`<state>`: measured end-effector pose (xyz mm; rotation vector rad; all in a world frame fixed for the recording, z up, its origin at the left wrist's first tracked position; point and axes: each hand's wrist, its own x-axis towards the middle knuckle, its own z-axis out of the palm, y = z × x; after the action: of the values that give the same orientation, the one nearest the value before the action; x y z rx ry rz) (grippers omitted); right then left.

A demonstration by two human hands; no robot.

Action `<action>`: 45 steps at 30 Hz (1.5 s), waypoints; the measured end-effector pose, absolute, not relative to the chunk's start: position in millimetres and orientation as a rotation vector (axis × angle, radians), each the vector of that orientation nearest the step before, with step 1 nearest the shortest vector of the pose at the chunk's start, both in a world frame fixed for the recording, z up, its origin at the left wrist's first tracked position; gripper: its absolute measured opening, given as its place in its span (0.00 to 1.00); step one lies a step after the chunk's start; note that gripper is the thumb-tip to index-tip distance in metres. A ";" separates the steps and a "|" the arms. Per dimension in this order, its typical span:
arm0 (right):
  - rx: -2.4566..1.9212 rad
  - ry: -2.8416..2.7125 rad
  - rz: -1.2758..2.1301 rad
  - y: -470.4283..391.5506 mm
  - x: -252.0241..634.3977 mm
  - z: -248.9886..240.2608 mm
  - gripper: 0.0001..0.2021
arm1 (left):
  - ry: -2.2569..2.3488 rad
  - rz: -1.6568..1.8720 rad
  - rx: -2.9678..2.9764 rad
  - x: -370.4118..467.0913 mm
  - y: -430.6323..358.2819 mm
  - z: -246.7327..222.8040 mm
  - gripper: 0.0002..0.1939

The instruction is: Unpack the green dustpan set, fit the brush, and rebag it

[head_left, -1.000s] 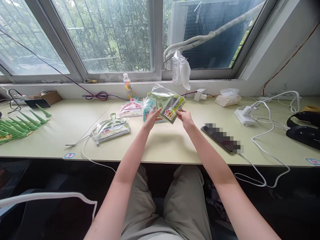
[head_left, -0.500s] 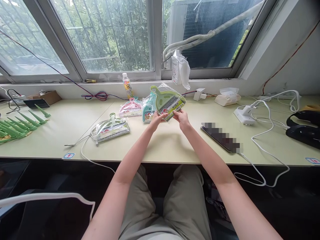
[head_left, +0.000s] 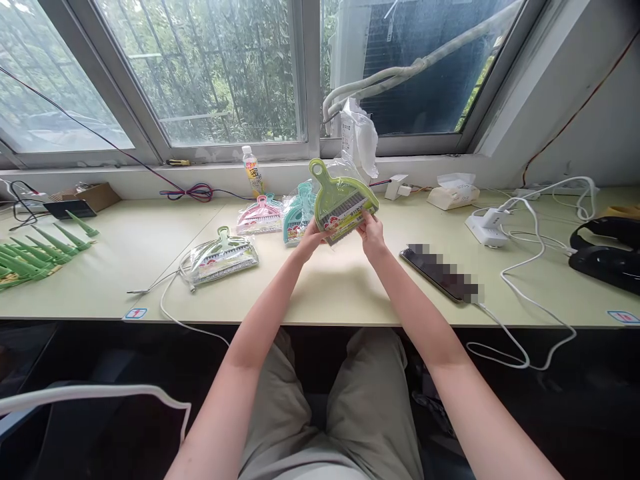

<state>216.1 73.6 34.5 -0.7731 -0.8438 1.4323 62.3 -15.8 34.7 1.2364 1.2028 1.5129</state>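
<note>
While both arms reach out over the lap, the left hand (head_left: 311, 238) and right hand (head_left: 370, 232) are each pinching the bottom edge of a lime-green mini dustpan set (head_left: 341, 201), fingers closed on it from either side. It's held up off the tabletop (head_left: 325, 287), about dead centre of the view, tilted so the round loop handle points to roughly 11 o'clock. It looks like a small plastic dustpan with a dark-bristled brush nested in it, all sealed in clear crinkly wrap, with a printed label strip across the lower part; the print is too small to read.

Just right of the hands, around 3 o'clock, a dark phone (head_left: 440, 273) lies flat with a white cable (head_left: 520, 313) trailing off its end toward the tabletop's near edge. Over at 9 o'clock sits another wrapped set with a pale green handle (head_left: 223, 252), lying flat, a thin white cord looping beside it.

Right behind the held one, at 11 o'clock, there's a teal set (head_left: 296, 215) and next to that a pink set (head_left: 260, 215), both in wrap too. Far left has a bunch of green spikes (head_left: 35, 250). Further back by the window ledge: a small drink bottle (head_left: 253, 170), a tissue pack (head_left: 453, 193) and a white power strip (head_left: 487, 223) off at 2 o'clock.
</note>
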 end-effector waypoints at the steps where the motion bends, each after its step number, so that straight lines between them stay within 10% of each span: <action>1: -0.775 -0.835 1.442 74.8 216.3 33.8 0.10 | 1.203 1.510 1.241 62.4 -15.9 34.4 0.31; 18: -0.464 -0.979 1.517 74.6 219.7 33.1 0.18 | 0.955 1.227 1.238 72.4 -25.3 38.8 0.32; 35: -0.674 -1.037 1.733 85.2 223.9 33.6 0.06 | 1.137 1.793 0.778 40.5 1.6 34.2 0.16; 45: -0.763 -1.686 0.519 83.2 242.3 46.0 0.15 | 0.987 1.803 0.643 10.3 -6.4 39.0 0.09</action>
<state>242.3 83.2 46.0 -0.7631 -1.6856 0.5193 10.3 -6.4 39.0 0.6434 0.9866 1.8033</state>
